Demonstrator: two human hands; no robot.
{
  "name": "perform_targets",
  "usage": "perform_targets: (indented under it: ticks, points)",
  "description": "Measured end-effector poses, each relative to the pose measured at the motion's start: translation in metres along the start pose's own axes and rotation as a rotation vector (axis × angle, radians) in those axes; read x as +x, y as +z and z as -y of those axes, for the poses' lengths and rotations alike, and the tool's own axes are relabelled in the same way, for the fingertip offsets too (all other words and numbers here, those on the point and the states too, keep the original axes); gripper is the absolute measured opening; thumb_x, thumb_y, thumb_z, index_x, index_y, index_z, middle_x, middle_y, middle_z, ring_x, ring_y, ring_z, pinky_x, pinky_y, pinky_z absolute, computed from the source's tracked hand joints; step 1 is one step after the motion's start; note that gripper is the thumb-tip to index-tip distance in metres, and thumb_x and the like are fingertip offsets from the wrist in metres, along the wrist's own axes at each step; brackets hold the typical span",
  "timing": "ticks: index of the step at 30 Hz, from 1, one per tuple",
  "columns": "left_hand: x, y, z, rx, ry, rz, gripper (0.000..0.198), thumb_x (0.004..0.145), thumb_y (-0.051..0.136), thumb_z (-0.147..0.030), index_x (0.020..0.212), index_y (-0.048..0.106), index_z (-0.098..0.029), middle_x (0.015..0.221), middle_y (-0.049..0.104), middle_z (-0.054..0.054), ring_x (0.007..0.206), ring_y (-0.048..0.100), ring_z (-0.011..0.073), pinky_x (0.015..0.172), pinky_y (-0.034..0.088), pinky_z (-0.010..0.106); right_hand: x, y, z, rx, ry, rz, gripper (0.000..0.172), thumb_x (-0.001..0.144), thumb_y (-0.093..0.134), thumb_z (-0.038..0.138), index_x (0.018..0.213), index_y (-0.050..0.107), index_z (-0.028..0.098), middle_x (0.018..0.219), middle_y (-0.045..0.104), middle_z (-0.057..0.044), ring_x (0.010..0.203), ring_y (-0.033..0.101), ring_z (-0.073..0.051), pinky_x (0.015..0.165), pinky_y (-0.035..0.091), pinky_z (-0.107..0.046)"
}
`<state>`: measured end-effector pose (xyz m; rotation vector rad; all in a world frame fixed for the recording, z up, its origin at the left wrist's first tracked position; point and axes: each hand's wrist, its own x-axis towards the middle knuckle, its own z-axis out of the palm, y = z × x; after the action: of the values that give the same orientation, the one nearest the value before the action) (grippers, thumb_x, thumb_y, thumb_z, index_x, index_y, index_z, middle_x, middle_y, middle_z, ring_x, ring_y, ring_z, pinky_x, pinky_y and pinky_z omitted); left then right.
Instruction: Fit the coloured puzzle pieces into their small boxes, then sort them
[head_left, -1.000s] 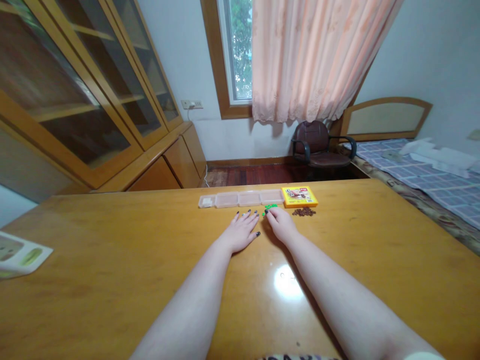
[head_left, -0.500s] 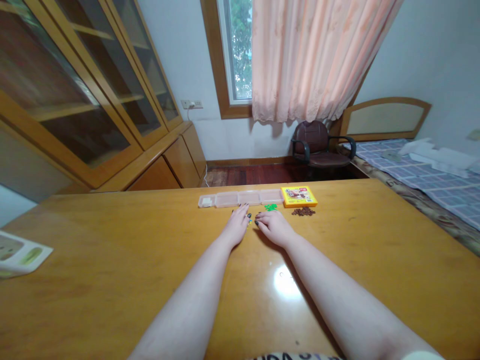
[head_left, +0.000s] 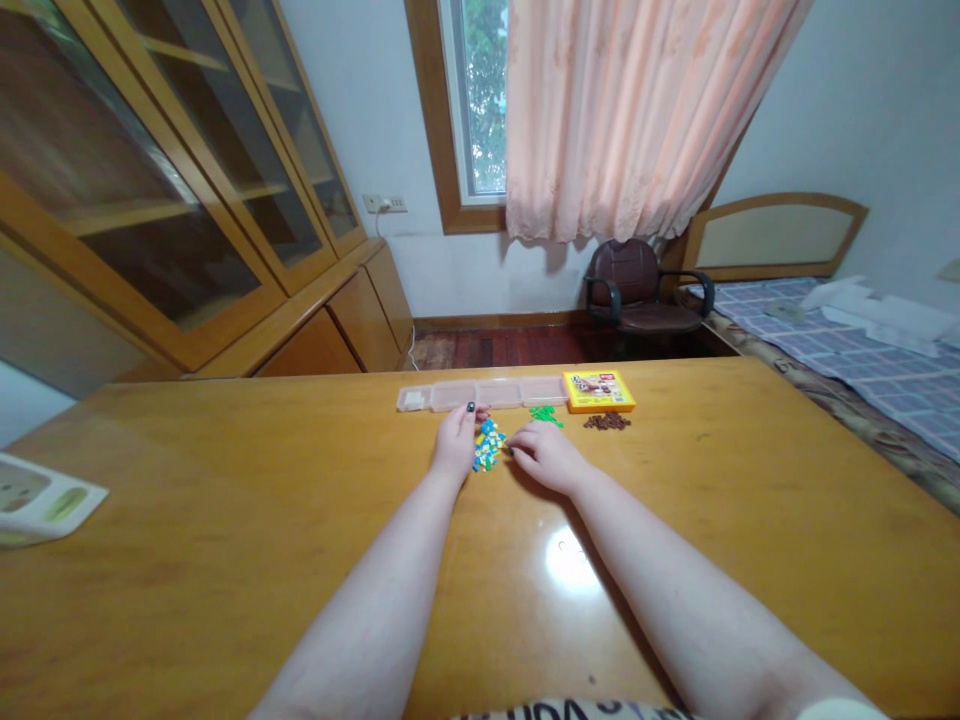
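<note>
A loose pile of small blue, white, yellow and green pieces (head_left: 488, 450) lies on the table between my hands. My left hand (head_left: 454, 440) is turned on its edge along the pile's left side, thumb up and fingers stretched forward. At the pile's right edge is my right hand (head_left: 551, 456), palm down, its fingers bent and the tips close to the thumb. Whatever those fingertips hold, if anything, is too small to make out. Just beyond the right hand are small green pieces (head_left: 546, 414). Farther right sits a heap of small brown pieces (head_left: 607, 421).
A row of shallow clear plastic trays (head_left: 454, 395) runs along the table's far side, ending at a yellow box (head_left: 600, 392). A white object (head_left: 52, 500) stands at the table's left edge. Beyond the table are an armchair (head_left: 634, 285) and a bed (head_left: 847, 330).
My left hand has rolled from palm down over the pieces onto its edge and shifted slightly left, uncovering the mixed pile. The right hand stays nearly in place.
</note>
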<state>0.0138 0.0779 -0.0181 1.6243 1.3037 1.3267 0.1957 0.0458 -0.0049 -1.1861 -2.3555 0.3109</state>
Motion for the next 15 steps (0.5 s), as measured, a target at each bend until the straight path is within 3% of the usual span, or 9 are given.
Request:
perform_targets:
  ticks: [5,10,15]
  points:
    - [-0.001,-0.002,0.007,0.098,-0.022,-0.022,0.035,0.087,0.031,-0.036,0.063,0.049,-0.017,0.057,0.051,-0.001,0.056,0.047,0.0118,0.056,0.038,0.023,-0.002,0.0,0.011,0.143,-0.161,0.139,0.017,0.081,0.054,0.021,0.086,0.07,0.018,0.083,0.068,-0.004,0.078,0.058,-0.015,0.076,0.041,-0.027]
    - [-0.001,-0.001,0.005,0.187,-0.052,0.023,0.034,0.085,0.032,-0.037,0.059,0.044,-0.018,0.055,0.045,-0.003,0.054,0.042,0.0114,0.053,0.031,0.023,-0.004,-0.003,0.018,0.178,-0.103,0.251,0.024,0.08,0.055,0.023,0.099,0.068,0.02,0.091,0.069,-0.003,0.08,0.061,-0.016,0.073,0.042,-0.024]
    - [0.0,0.0,0.005,0.184,-0.055,0.052,0.033,0.085,0.033,-0.037,0.06,0.044,-0.018,0.056,0.045,-0.003,0.055,0.042,0.0114,0.053,0.03,0.022,-0.004,-0.004,0.02,0.112,-0.07,0.275,0.029,0.08,0.053,0.024,0.106,0.066,0.023,0.094,0.07,-0.003,0.08,0.061,-0.016,0.07,0.04,-0.024]
